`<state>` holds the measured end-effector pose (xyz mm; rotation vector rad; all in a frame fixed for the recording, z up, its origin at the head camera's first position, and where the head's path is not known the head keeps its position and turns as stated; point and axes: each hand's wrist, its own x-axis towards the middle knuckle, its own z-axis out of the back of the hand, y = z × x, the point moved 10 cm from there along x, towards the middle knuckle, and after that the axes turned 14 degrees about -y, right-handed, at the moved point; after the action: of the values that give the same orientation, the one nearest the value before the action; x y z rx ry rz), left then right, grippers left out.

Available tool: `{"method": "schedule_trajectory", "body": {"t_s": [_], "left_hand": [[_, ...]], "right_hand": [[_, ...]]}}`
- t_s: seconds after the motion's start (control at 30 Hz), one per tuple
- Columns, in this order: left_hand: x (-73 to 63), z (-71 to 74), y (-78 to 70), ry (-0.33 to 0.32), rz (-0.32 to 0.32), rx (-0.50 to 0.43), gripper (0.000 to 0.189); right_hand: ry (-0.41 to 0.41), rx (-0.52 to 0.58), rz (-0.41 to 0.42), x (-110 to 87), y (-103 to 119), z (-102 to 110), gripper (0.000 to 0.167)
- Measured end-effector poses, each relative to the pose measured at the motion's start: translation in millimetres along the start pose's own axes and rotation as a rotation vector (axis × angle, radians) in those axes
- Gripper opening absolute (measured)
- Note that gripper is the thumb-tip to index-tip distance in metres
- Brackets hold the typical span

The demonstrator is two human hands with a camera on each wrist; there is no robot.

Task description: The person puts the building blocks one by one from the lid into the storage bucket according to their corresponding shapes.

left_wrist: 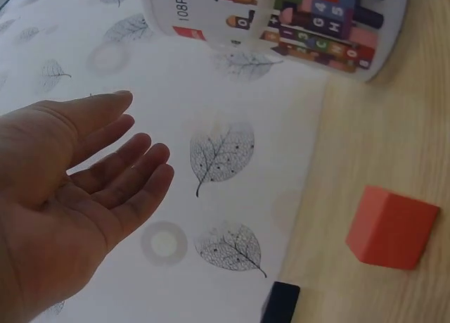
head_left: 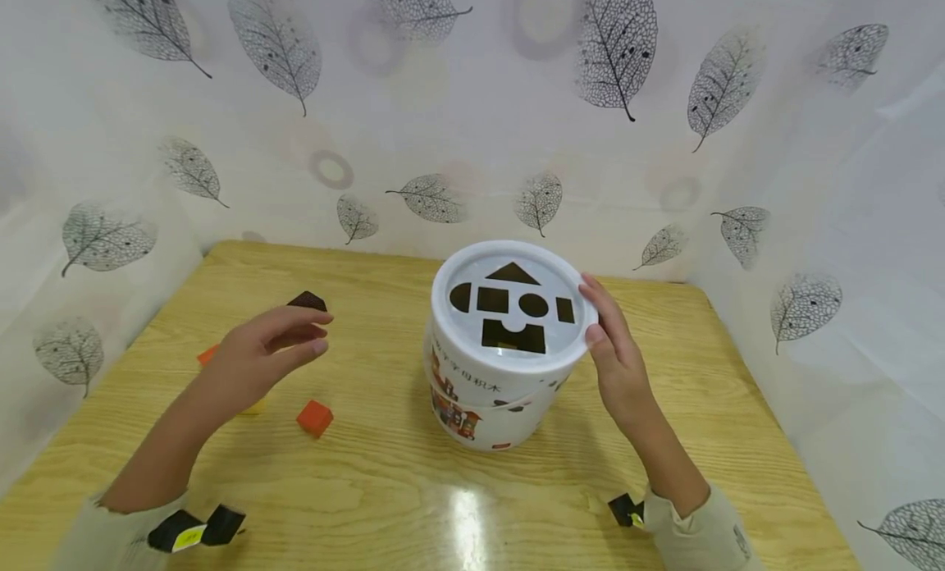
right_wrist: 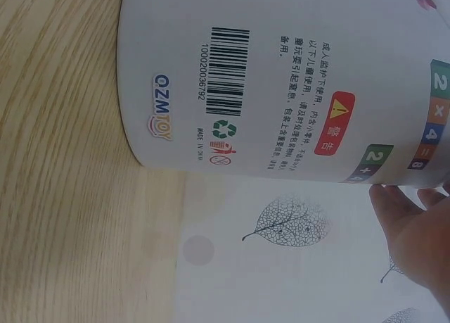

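Note:
A white toy bucket point(head_left: 487, 407) with printed pictures stands upright on the table, its white lid point(head_left: 472, 341) cut with variously shaped holes. My right hand point(head_left: 620, 366) rests its fingers and thumb against the lid's right rim; in the right wrist view the fingertips touch the bucket's printed side point(right_wrist: 281, 91). My left hand point(head_left: 269, 349) hovers left of the bucket, fingers loosely bent and palm bare in the left wrist view. Near it lie a red block point(head_left: 315, 417), a dark block point(head_left: 308, 301), an orange-red block point(head_left: 208, 355) and a yellow block point(head_left: 254, 407), the last two partly hidden.
The wood-grain table point(head_left: 369, 505) carries the bucket and the loose blocks. A white cloth with leaf prints point(head_left: 472, 120) hangs behind the table and along both sides. Black straps point(head_left: 195, 528) with a yellow tag sit at the left wrist.

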<state>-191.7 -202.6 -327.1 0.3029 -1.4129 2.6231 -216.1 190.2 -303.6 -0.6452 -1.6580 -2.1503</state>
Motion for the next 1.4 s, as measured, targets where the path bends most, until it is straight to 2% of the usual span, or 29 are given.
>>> {"method": "schedule_trajectory", "body": {"t_s": [0.17,0.33,0.47,0.63,0.8,1.07,1.23,1.4], "left_hand": [[-10.7,-0.2,18.6,0.009,0.032,0.054,0.041],[-21.8,-6.1,35.3,0.029,0.040,0.054,0.039],[-30.7,-12.1,48.3,0.077,0.058,0.031,0.041],[-41.1,-23.0,61.9,0.169,0.092,0.005,0.046],[-48.0,-31.3,67.6,0.220,0.100,0.016,0.049],[-48.5,-38.7,78.8,0.243,0.087,0.065,0.051],[-48.8,-44.4,83.3,0.257,0.065,0.043,0.051],[-49.3,-45.8,86.5,0.265,0.072,0.042,0.049]], "right_hand": [[0.000,-0.001,-0.002,-0.4,0.9,0.1,0.047],[-0.006,0.006,0.004,-0.7,1.7,0.1,0.047],[-0.002,0.000,0.004,-0.4,1.4,0.2,0.047],[-0.001,0.007,-0.005,-0.4,-0.7,0.5,0.047],[-0.002,0.013,-0.005,0.2,-2.2,0.6,0.047],[-0.002,0.010,0.003,-0.3,-2.2,1.4,0.047],[-0.005,0.017,0.013,-0.4,-0.5,1.0,0.047],[0.006,0.017,0.018,0.0,-0.8,0.2,0.047]]}}
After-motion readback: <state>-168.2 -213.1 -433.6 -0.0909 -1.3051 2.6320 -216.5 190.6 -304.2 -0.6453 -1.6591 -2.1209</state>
